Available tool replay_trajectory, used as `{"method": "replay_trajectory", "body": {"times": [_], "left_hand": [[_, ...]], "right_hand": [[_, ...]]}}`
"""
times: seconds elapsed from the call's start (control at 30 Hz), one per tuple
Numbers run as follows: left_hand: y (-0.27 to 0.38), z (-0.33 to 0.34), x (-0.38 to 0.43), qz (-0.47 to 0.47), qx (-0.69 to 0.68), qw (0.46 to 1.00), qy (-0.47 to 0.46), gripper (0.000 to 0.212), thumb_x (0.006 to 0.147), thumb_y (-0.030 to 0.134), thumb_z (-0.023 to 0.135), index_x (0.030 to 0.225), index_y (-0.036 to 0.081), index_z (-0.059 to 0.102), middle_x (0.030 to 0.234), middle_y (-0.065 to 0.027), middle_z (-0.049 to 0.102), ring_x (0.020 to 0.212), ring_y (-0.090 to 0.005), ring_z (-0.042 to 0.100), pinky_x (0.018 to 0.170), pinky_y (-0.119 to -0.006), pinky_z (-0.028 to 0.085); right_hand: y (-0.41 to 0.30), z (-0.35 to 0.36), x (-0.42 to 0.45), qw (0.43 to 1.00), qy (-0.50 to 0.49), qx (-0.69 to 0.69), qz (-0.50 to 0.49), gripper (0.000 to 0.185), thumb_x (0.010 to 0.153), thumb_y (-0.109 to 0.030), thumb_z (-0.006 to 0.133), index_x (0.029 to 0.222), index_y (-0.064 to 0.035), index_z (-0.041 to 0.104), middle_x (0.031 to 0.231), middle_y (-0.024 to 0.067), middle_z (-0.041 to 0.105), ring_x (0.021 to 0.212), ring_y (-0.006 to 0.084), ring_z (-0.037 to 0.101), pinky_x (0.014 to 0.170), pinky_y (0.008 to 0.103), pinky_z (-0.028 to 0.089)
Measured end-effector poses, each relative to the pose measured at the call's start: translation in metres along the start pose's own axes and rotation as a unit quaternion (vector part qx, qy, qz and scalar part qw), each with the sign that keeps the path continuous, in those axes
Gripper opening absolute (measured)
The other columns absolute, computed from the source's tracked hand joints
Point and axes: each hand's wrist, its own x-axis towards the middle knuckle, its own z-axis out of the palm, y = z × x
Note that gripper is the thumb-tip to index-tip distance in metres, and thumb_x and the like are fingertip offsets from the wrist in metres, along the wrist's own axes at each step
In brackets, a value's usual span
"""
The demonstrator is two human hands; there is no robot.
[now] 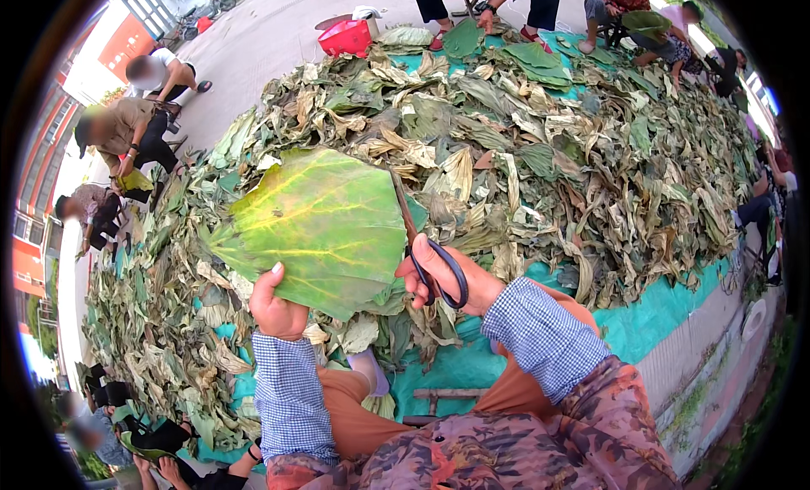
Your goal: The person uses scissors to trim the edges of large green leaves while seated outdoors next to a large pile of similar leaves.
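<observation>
A large green leaf (316, 224) with yellow veins, which looks like a lotus leaf, is held up in front of me, spread flat. My left hand (278, 306) grips it by its lower edge, thumb on top. In my right hand (465, 278) is a pair of scissors (405, 205) with dark loop handles and rusty brown blades. The blades lie along the leaf's straight right edge and point away from me; whether they are parted is hard to see. More green leaf shows under that edge, beside the blades.
A broad heap of dry, curled leaves (468, 142) covers a turquoise tarp (633, 325) before me. My knees flank a low wooden bar (452, 394). Seated people surround the heap, one person (487, 3) opposite, beside a red plastic container (346, 38) and flat green leaves (538, 63).
</observation>
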Motion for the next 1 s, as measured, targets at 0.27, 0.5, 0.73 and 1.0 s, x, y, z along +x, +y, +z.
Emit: {"method": "replay_trajectory", "body": {"times": [0.27,0.5,0.73,1.0], "left_hand": [[-0.004,0.008,-0.002,-0.009,0.002,1.000,0.008,0.042,0.089,0.010,0.049,0.130,0.000,0.048,0.122,-0.0158,0.059,0.112,-0.0326,0.058,0.100,-0.046,0.043],[-0.001,-0.001,0.002,-0.023,0.024,0.999,-0.007,0.045,0.088,0.013,0.052,0.130,0.000,0.047,0.125,-0.0165,0.057,0.115,-0.0329,0.056,0.101,-0.047,0.042],[0.005,0.004,-0.002,0.040,-0.067,0.993,-0.087,0.056,0.089,0.019,0.060,0.139,0.005,0.040,0.133,-0.0123,0.052,0.124,-0.0314,0.050,0.105,-0.049,0.040],[0.012,0.006,0.003,0.016,-0.026,0.999,0.036,0.042,0.101,0.025,0.049,0.137,0.005,0.042,0.134,-0.0120,0.052,0.122,-0.0294,0.052,0.104,-0.048,0.040]], "right_hand": [[-0.001,-0.004,0.001,0.999,0.028,0.006,-0.018,0.080,0.088,-0.072,0.042,0.099,0.0057,0.057,0.074,0.0035,0.052,0.061,0.0115,0.055,0.057,0.0247,0.048],[0.000,0.003,-0.001,0.996,0.075,-0.025,-0.034,0.067,0.090,-0.064,0.052,0.092,0.0024,0.060,0.067,0.0020,0.053,0.052,0.0099,0.053,0.049,0.0226,0.046],[0.006,-0.004,0.002,0.994,0.093,-0.023,-0.057,0.060,0.089,-0.059,0.058,0.092,0.0010,0.061,0.068,0.0020,0.053,0.053,0.0091,0.052,0.050,0.0228,0.047],[0.003,-0.001,0.003,0.989,0.092,-0.114,-0.035,0.054,0.096,-0.052,0.051,0.096,0.0009,0.061,0.070,0.0025,0.055,0.055,0.0092,0.054,0.052,0.0222,0.046]]}}
